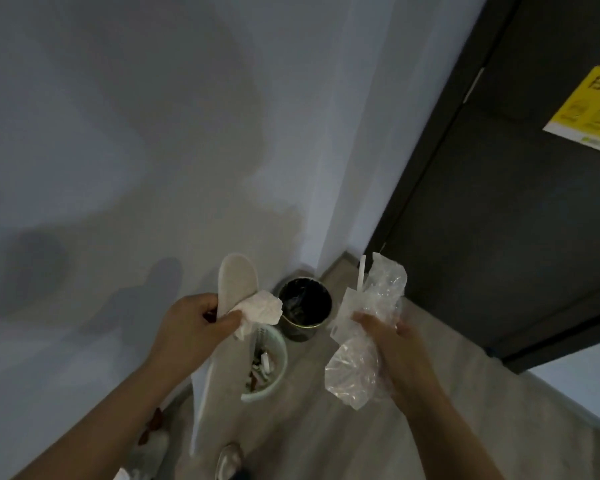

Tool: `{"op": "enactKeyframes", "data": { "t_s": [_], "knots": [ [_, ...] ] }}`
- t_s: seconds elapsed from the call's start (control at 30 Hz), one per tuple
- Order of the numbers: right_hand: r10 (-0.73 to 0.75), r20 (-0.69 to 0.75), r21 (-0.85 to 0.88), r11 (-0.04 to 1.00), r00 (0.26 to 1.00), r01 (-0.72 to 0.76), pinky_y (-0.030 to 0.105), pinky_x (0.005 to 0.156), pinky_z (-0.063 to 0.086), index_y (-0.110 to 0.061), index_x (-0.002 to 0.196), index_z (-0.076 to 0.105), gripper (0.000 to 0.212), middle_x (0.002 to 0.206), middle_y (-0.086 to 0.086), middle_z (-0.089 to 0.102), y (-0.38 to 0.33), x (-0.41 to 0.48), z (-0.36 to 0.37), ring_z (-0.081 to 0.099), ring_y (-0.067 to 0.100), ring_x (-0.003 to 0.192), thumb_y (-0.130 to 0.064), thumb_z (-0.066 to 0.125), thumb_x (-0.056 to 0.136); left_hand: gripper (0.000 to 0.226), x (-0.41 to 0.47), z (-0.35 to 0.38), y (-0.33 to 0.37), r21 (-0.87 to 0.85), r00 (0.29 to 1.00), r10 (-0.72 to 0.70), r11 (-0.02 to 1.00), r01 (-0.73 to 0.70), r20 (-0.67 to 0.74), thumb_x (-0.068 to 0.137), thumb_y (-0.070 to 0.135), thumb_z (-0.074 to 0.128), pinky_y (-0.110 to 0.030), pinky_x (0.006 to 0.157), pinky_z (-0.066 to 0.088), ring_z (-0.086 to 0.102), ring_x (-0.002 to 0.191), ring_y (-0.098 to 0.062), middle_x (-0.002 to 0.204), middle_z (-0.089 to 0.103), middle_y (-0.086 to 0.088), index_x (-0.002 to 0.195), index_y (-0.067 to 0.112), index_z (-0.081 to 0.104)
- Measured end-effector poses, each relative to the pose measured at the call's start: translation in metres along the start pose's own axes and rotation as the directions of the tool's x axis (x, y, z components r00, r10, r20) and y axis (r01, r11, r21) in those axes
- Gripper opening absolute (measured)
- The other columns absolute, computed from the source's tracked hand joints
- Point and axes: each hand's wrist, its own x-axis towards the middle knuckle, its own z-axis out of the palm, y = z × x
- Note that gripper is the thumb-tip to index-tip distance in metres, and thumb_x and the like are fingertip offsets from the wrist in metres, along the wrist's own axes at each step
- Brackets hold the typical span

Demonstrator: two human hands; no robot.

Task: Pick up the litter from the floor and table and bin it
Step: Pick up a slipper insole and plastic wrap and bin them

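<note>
**Head cam: both hands full of litter, bin right there in the corner**

Head view mostly caught a pale grey painted wall [153, 133] on the left and a big dark door [482, 220] on the right, with a grey floor [326, 427] running between them.

Left hand [187, 327] was up in front of the wall, fingers and thumb curled tight round a flat white slipper sole [238, 282] that stuck up above the fist and hung way down below it. Right hand [392, 344] was closed on a clear crinkly plastic wrap [354, 372], bunched above and below the grip.

Round bin with a black liner [305, 306] stood on the floor in the corner, showing between the two hands. Just beside it, nearer me, was a pale green tub [279, 355] with small bits of rubbish inside; couldn't tell what exactly.

Yellow sticker [589, 109] was on the door, print too blurry to read. Crumpled white tissue [262, 311] was pinched in the left hand against the sole, and a thin white straw [362, 271] poked up from the right hand's bundle.
</note>
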Motion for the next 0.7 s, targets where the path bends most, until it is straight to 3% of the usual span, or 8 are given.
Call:
{"op": "enactKeyframes", "data": {
  "t_s": [0.17,0.3,0.43,0.6,0.7],
  "knots": [
    [0.056,-0.027,-0.033,0.998,0.998,-0.057,0.032,0.064,0.059,-0.021,0.104,0.068,0.023,0.093,0.004,0.075,0.01,0.062,0.026,0.073,0.02,0.081,-0.023,0.072,0.082,0.024,0.071,0.021,-0.037,0.023,0.993,-0.112,0.994,0.111,0.041,0.077,0.022,0.074,-0.027,0.05,0.036,0.049,0.049,-0.012,0.061,0.061,-0.016,0.066,0.003,0.065],
    [0.115,-0.061,-0.045,0.992,0.992,-0.118,0.03,0.062,0.059,-0.019,0.102,0.069,0.018,0.09,0.005,0.075,0.027,0.114,0.042,0.073,0.02,0.08,-0.019,0.07,0.084,0.016,0.118,0.051,-0.07,0.085,0.981,-0.183,0.98,0.177,0.065,0.078,0.021,0.073,-0.033,0.055,0.045,0.058,0.061,-0.016,0.067,0.061,-0.003,0.078,0.012,0.06],
    [0.197,-0.116,-0.039,0.978,0.974,-0.203,0.028,0.057,0.058,-0.011,0.099,0.07,0.017,0.085,0.011,0.075,0.057,0.163,0.046,0.073,0.026,0.075,-0.017,0.071,0.083,0.035,0.157,0.091,-0.109,0.127,0.962,-0.253,0.963,0.239,0.107,0.079,0.022,0.074,-0.03,0.055,0.044,0.059,0.073,-0.017,0.086,0.059,0.001,0.099,0.012,0.047],
    [0.312,-0.114,-0.062,0.945,0.943,-0.321,0.023,0.051,0.053,-0.01,0.095,0.07,0.016,0.08,0.01,0.074,0.116,0.225,0.038,0.072,0.025,0.069,-0.017,0.073,0.081,0.036,0.185,0.161,-0.163,0.17,0.938,-0.319,0.94,0.294,0.137,0.078,0.018,0.074,-0.035,0.062,0.047,0.059,0.079,-0.029,0.089,0.06,-0.007,0.1,0.006,0.048],
    [0.376,-0.099,-0.127,0.913,0.921,-0.387,0.033,0.055,0.059,-0.014,0.091,0.071,0.013,0.08,0.008,0.074,0.157,0.263,0.03,0.072,0.025,0.073,-0.019,0.075,0.079,0.04,0.191,0.206,-0.198,0.203,0.907,-0.399,0.907,0.369,0.133,0.076,0.017,0.074,-0.035,0.065,0.047,0.057,0.082,-0.028,0.092,0.059,-0.006,0.107,0.006,0.051]
  ]
}}
